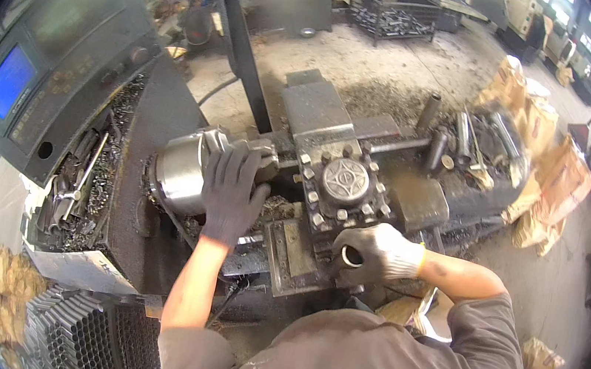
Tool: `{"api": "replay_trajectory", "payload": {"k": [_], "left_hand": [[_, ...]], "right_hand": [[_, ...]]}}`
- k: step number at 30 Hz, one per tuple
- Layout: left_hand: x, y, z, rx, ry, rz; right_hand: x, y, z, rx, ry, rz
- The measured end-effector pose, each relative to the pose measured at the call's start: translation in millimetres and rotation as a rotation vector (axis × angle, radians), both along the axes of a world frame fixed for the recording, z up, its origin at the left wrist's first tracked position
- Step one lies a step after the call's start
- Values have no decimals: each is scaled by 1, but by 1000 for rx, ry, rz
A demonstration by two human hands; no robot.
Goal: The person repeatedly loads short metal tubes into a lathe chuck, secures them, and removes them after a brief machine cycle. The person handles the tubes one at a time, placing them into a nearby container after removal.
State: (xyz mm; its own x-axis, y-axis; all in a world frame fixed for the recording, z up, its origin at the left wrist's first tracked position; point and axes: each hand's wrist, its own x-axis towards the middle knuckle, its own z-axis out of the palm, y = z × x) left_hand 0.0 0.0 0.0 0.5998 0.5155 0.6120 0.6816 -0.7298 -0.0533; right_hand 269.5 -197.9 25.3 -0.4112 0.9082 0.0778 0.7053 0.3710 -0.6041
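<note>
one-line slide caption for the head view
Dark-gloved left hand on a lathe chuck; white-gloved right hand holds a short metal tube beside the tool post.

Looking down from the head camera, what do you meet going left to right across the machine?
Blue screen → lathe chuck → left hand in a dark glove → tool post → right hand in a white glove → loose metal tubes.
</note>
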Motion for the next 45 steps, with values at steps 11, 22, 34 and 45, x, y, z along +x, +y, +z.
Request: {"api": "replay_trajectory", "payload": {"k": [11, 22, 34, 45], "left_hand": [[-138, -145, -213, -1239, -1475, 488], [-292, -210, -220, -870, -2182, 518], [-333, -208, -258, -841, -1628, 719], [-184, -143, -60, 309, -497, 651]], "right_hand": [[60, 243, 22, 80, -809, -168], [69, 324, -104, -371, -368, 202], [-12, 287, -28, -303, -101, -69], [28, 23, 9, 327, 664, -216]]}}
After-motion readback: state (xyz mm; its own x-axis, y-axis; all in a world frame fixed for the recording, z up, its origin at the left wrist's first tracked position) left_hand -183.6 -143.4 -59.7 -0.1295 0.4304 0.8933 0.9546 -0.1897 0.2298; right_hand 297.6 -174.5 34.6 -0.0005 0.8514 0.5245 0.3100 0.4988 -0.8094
